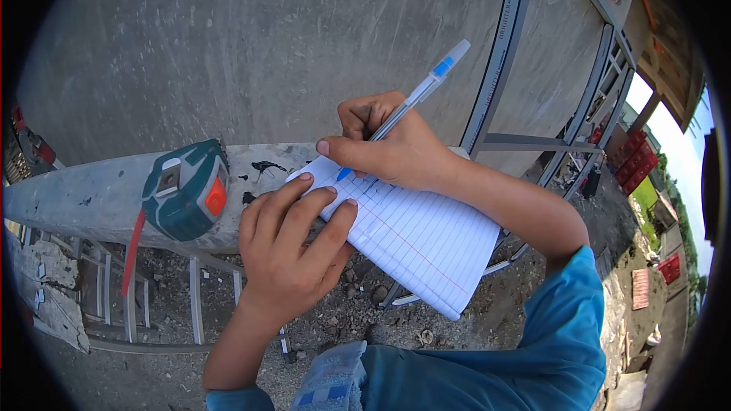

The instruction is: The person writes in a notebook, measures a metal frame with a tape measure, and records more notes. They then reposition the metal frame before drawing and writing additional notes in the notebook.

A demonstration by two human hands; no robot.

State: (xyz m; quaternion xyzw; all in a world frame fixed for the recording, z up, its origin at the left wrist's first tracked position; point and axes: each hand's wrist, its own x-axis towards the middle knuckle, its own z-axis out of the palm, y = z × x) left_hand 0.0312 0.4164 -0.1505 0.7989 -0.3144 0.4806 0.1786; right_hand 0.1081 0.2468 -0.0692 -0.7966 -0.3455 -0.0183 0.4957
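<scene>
My right hand [388,137] is closed around a clear ballpoint pen [417,95] with a blue tip and blue band. The pen's point rests on a lined notepad [426,236], where some drawn lines show near its top edge. My left hand [293,240] lies with fingers apart on the pad's upper left corner, holding it down. The pad sits partly on a concrete ledge [84,198] and sticks out over its edge. Left of my left hand, a green and orange tape measure [185,190] stands on the ledge, its red strap [132,255] hanging down.
A grey wall [266,46] rises behind the ledge. Metal framing [499,53] printed "BRIGHTER" stands at the right. Below the ledge are a metal ladder-like frame [196,301] and gravel ground [343,342]. A power tool [34,141] lies at the far left.
</scene>
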